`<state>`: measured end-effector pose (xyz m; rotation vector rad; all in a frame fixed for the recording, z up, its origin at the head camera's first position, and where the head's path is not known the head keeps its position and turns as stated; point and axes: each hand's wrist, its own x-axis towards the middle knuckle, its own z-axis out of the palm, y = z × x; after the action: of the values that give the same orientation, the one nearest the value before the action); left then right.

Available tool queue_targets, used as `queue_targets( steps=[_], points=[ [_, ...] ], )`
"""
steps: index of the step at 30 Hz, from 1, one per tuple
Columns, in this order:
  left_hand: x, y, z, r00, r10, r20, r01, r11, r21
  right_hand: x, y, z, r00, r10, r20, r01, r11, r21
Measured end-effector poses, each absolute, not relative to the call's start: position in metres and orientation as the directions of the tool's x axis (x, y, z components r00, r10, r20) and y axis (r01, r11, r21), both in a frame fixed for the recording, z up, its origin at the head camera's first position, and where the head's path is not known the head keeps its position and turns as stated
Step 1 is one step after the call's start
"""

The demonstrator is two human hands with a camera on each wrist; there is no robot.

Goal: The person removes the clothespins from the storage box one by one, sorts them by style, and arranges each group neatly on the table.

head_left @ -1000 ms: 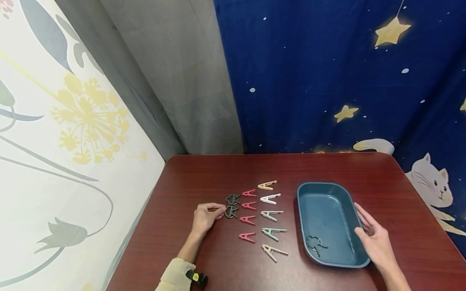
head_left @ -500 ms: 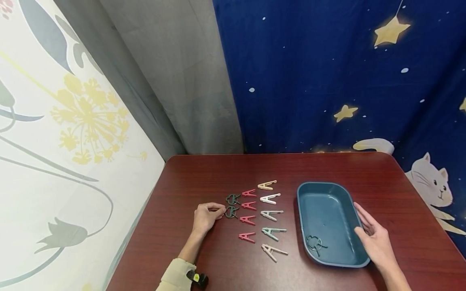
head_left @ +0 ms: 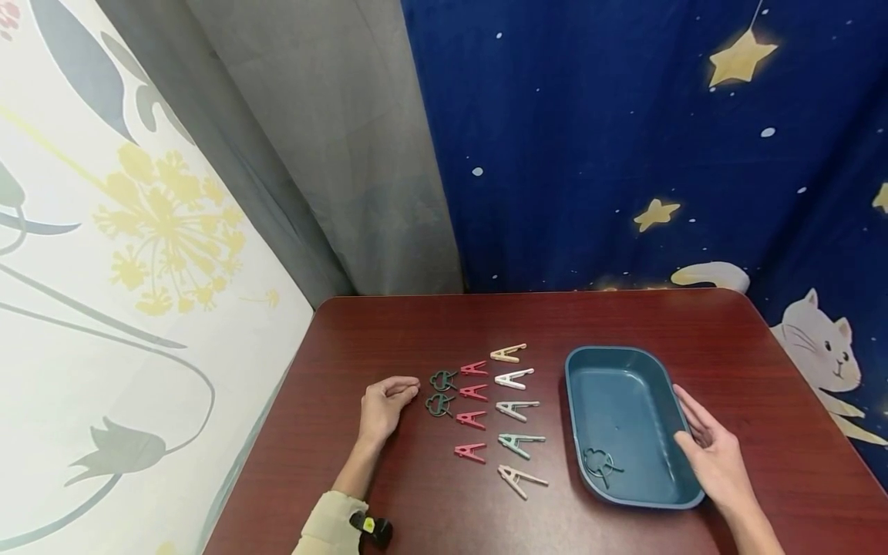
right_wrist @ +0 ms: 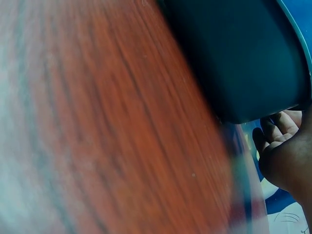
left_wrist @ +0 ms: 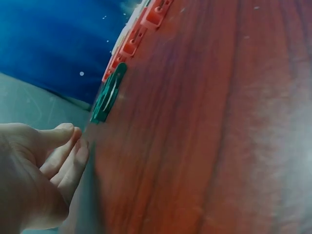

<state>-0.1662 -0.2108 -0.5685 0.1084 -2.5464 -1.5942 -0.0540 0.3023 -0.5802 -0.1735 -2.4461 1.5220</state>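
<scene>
My left hand point(head_left: 384, 408) is beside two dark green clips with round, eared outlines, a far one point(head_left: 442, 381) and a near one point(head_left: 439, 405). Its thumb and fingertips come together with nothing seen between them; a small gap separates them from the green clips, one of which point(left_wrist: 108, 95) shows in the left wrist view. My right hand point(head_left: 718, 455) holds the right rim of a blue plastic basin point(head_left: 620, 505), thumb at the rim, fingers along the outer wall. Another green clip point(head_left: 600, 465) lies inside the basin at its near left corner.
Red clothespins point(head_left: 472, 420) form a column right of the green clips. Beyond them stands a column of pale clothespins point(head_left: 516, 411) in cream, white and mint. The dark red wooden table point(head_left: 402, 331) meets a patterned wall on the left and curtains behind.
My left hand has drawn back to the left and slightly away from the near green clip, which its fingertips were touching. The right hand and the basin stay put.
</scene>
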Motion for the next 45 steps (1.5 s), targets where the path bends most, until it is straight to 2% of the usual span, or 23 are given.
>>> queue_targets(
  steps=[4,12,16,19,24,28,31,34,39,45],
  points=[
    [-0.174,-0.207,-0.563,-0.984,-0.133,0.116,0.056,0.39,0.919,-0.054,0.302,-0.579,-0.961,0.232,0.148,-0.03,0.446,-0.895],
    [-0.189,-0.168,-0.541,-0.956,-0.035,0.293,0.279,0.211,0.937,-0.053,0.303,-0.578,-0.963,0.236,0.132,-0.012,0.45,-0.893],
    [-0.197,-0.141,-0.534,-0.916,0.095,0.391,0.401,0.149,0.904,-0.054,0.302,-0.577,-0.964,0.237,0.122,-0.002,0.451,-0.893],
    [-0.202,-0.118,-0.529,-0.861,0.213,0.462,0.489,0.096,0.867,-0.054,0.302,-0.577,-0.964,0.237,0.123,-0.003,0.449,-0.893],
    [-0.206,-0.079,-0.523,-0.76,0.415,0.5,0.551,0.002,0.835,-0.055,0.302,-0.578,-0.964,0.235,0.124,-0.006,0.449,-0.893],
    [-0.205,-0.051,-0.515,-0.662,0.619,0.423,0.576,0.059,0.815,-0.056,0.302,-0.578,-0.965,0.231,0.126,-0.01,0.448,-0.894],
    [-0.202,-0.03,-0.511,-0.546,0.777,0.312,0.616,0.12,0.779,-0.056,0.302,-0.578,-0.965,0.224,0.133,-0.019,0.451,-0.893],
    [-0.2,-0.01,-0.509,-0.435,0.88,0.19,0.637,0.152,0.755,-0.057,0.303,-0.578,-0.965,0.219,0.144,-0.03,0.452,-0.892],
    [-0.198,0.02,-0.509,-0.314,0.949,0.02,0.645,0.197,0.738,-0.056,0.303,-0.578,-0.963,0.22,0.156,-0.042,0.45,-0.892],
    [-0.196,0.05,-0.507,-0.167,0.975,-0.148,0.6,0.219,0.769,-0.054,0.301,-0.578,-0.962,0.211,0.175,-0.063,0.453,-0.89]
  ],
)
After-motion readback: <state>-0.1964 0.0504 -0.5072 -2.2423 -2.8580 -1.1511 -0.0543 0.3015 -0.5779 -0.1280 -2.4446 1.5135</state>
